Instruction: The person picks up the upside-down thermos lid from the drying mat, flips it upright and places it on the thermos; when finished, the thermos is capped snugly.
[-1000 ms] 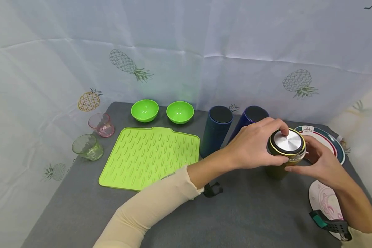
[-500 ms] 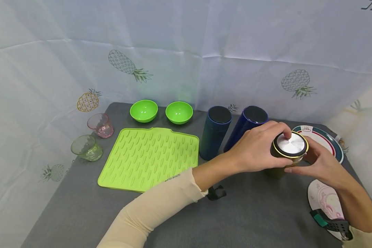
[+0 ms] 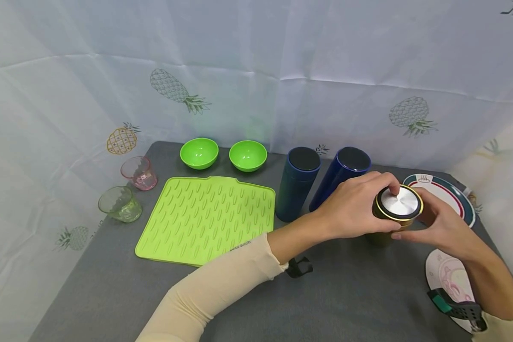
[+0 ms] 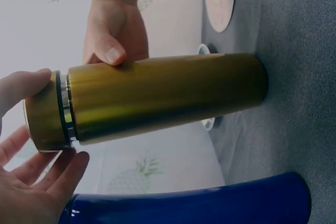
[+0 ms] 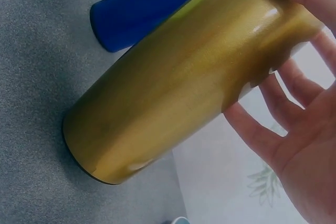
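A gold thermos flask (image 4: pixel 168 95) stands upright at the right of the table, its base on the grey cloth. My left hand (image 3: pixel 354 205) grips its lid (image 3: pixel 399 201) from above, index fingertip on the silver top. Thumb and fingers lie on opposite sides of the lid in the left wrist view. A narrow silvery neck (image 4: pixel 66 109) shows between lid and body there. With thumb and fingers round the upper body, my right hand (image 3: pixel 442 229) holds the flask. In the head view, most of the body is hidden under the lid and hands.
Two blue flasks (image 3: pixel 297 190) (image 3: pixel 337 178) stand left of the gold one. A rimmed plate (image 3: pixel 463 204) and a pink-patterned plate (image 3: pixel 440 270) lie at right. Green mat (image 3: pixel 209 218), green bowls (image 3: pixel 199 153) (image 3: pixel 248 156), pink glass (image 3: pixel 143 178) and green glass (image 3: pixel 126 209) are at left.
The lid has come down slightly in the head view, and less of the neck shows beneath it. My left hand has moved with it; my right hand keeps its hold.
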A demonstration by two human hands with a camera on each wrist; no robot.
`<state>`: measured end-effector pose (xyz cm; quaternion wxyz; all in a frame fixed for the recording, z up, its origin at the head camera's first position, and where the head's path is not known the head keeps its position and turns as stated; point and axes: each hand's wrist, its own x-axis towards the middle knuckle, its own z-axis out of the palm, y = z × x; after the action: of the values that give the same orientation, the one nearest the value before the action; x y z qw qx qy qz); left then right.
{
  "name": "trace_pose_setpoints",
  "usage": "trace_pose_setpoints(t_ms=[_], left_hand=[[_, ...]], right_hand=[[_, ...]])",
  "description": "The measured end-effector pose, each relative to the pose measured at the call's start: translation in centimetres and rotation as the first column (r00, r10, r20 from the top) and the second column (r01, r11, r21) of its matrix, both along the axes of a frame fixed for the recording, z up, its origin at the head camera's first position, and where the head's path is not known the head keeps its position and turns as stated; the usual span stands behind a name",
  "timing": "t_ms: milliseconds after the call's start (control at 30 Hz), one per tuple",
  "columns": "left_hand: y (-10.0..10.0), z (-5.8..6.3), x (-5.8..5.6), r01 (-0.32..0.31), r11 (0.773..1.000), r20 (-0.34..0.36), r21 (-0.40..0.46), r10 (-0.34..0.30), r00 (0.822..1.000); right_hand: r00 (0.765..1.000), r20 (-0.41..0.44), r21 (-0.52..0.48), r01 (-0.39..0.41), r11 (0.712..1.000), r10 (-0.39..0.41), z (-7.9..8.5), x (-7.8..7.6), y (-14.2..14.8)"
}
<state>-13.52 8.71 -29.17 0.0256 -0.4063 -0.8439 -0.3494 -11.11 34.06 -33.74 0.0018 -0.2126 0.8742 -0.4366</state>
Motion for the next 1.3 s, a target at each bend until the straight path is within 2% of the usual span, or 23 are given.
trace_pose_setpoints(t_ms=[300,633,767,900,1000,1167,1300], left_hand=[[0.0,0.6,0.3,0.033,0.996,-0.011,-0.087,-0.034,0.999],[0.0,1.7,1.0,0.017,0.985,-0.067,-0.170,-0.029,0.997],[0.3,2.8,1.2,-0.014,0.968,-0.095,-0.251,-0.010,0.995],[0.9,3.5,1.5,-0.051,0.936,-0.093,-0.349,0.020,0.995],[1.2,3.9,1.6,-0.066,0.921,-0.091,-0.383,0.033,0.995],[1.2,4.1,1.1,-0.031,0.933,-0.078,-0.359,0.003,0.997],[0.9,4.2,0.4,0.025,0.942,-0.025,-0.333,-0.035,0.999]], right_hand=[[1.000,0.013,-0.024,-0.017,1.000,0.017,-0.1,0.3,0.2],[1.000,0.028,-0.002,0.002,1.000,-0.002,-0.3,0.4,0.4],[0.999,0.037,0.009,-0.007,1.000,0.007,-0.2,0.3,0.3],[0.999,0.037,0.011,-0.012,1.000,0.011,-0.2,0.2,0.4],[0.999,0.039,0.012,-0.008,1.000,0.007,-0.3,0.3,0.5],[0.999,0.044,0.000,-0.011,1.000,0.011,-0.3,0.2,0.5],[0.999,0.039,-0.016,-0.027,1.000,0.028,-0.4,0.2,0.4]])
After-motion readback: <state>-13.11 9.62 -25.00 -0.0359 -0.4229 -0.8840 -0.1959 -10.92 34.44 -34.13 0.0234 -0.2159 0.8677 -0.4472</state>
